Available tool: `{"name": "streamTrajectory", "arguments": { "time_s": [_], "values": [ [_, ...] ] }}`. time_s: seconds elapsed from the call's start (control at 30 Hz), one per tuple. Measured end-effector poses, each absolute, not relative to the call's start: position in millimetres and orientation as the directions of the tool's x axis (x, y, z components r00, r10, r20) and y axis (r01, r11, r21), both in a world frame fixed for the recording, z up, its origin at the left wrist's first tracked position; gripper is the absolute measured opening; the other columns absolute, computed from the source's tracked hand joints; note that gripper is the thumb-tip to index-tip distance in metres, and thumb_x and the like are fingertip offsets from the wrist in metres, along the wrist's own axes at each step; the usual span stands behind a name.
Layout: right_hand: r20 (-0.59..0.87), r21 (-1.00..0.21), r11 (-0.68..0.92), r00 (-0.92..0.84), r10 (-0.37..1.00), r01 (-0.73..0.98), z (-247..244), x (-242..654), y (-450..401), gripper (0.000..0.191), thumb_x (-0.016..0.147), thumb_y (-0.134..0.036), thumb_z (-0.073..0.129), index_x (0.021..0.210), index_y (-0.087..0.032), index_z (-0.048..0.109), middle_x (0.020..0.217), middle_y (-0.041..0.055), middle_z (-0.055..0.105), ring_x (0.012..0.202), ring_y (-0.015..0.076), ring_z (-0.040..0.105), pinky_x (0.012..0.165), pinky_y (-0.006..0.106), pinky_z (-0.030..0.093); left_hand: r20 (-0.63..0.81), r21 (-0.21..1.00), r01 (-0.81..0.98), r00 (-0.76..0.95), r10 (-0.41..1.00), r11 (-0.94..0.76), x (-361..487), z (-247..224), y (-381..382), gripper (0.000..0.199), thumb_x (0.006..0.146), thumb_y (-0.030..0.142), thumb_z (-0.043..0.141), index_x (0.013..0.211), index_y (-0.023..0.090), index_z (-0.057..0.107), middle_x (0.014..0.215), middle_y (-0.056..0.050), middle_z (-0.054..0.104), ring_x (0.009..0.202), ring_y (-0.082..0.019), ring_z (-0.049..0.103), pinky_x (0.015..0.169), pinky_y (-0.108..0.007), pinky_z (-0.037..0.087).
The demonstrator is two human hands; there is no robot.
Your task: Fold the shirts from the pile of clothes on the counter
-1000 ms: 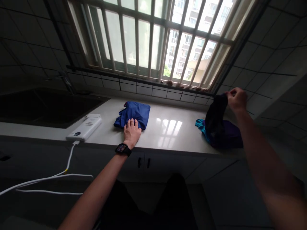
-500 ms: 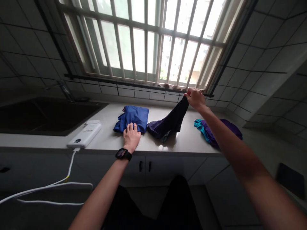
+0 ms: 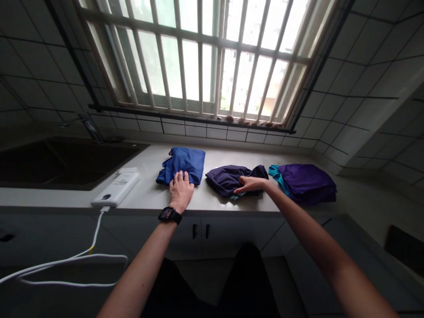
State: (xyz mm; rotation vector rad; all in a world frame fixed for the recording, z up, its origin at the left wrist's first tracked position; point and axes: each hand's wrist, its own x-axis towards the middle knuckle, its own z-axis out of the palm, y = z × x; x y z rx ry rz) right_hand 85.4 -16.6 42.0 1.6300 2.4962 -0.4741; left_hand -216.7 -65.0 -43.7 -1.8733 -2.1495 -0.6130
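Observation:
A folded blue cloth (image 3: pixel 190 162) lies on the white counter, and my left hand (image 3: pixel 181 190) rests flat on its front edge with the fingers spread. To its right is a dark navy cloth (image 3: pixel 225 179), bunched on the counter with a bit of teal print at its front edge. My right hand (image 3: pixel 251 183) is on top of this dark cloth, thumb and fingers apart. Farther right lies a purple cloth (image 3: pixel 308 181) with a turquoise part (image 3: pixel 277 174) at its left end.
A white power bank (image 3: pixel 115 187) with a white cable (image 3: pixel 96 234) lies left on the counter (image 3: pixel 149 194). Behind it are a dark sink (image 3: pixel 66 163) and a faucet (image 3: pixel 91 127). A barred window is above; a dark flat object (image 3: pixel 406 247) is at right.
My right hand has come down and to the left, letting go of the dark cloth's raised end, which now lies on the counter. My left hand has stayed on the blue cloth.

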Motion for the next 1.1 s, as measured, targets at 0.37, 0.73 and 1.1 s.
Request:
{"name": "streamTrajectory", "arguments": {
  "time_s": [0.37, 0.73, 1.1],
  "values": [
    [0.165, -0.536, 0.419, -0.396, 0.903, 0.733, -36.9, 100.3, -30.3, 0.041, 0.097, -0.048, 0.055, 0.070, -0.019, 0.064, 0.079, 0.0010, 0.062, 0.071, 0.0142, 0.054, 0.065, 0.025, 0.033, 0.456, 0.189, 0.979, -0.160, 0.875, 0.080, -219.3, -43.6, -66.3, 0.057, 0.094, 0.020, 0.043, 0.147, 0.003, 0.054, 0.157, -0.028, 0.050, 0.149, -0.038, 0.044, 0.116, -0.051, 0.043],
    [0.217, -0.562, 0.413, -0.355, 0.909, 0.716, -40.2, 94.4, -38.2, 0.034, 0.099, -0.034, 0.052, 0.073, -0.020, 0.068, 0.087, 0.0028, 0.064, 0.077, 0.0153, 0.057, 0.069, 0.026, 0.035, 0.463, 0.464, 0.828, 0.075, 0.883, -0.314, -164.2, -31.1, -77.2, 0.058, 0.084, 0.049, 0.076, 0.130, 0.017, 0.063, 0.136, -0.019, 0.063, 0.130, -0.037, 0.060, 0.110, -0.050, 0.049],
    [0.036, -0.767, 0.375, -0.549, 0.835, 0.520, -22.9, 106.8, -54.4, 0.044, 0.089, -0.053, 0.055, 0.058, -0.022, 0.047, 0.057, -0.0031, 0.045, 0.057, 0.0133, 0.041, 0.057, 0.027, 0.032, 0.259, 0.725, 0.537, 0.367, 0.893, -0.431, -179.1, -36.6, -73.1, 0.012, 0.068, 0.028, 0.067, 0.066, 0.022, 0.056, 0.119, -0.009, 0.069, 0.109, -0.027, 0.067, 0.101, -0.039, 0.053]
  ]
}}
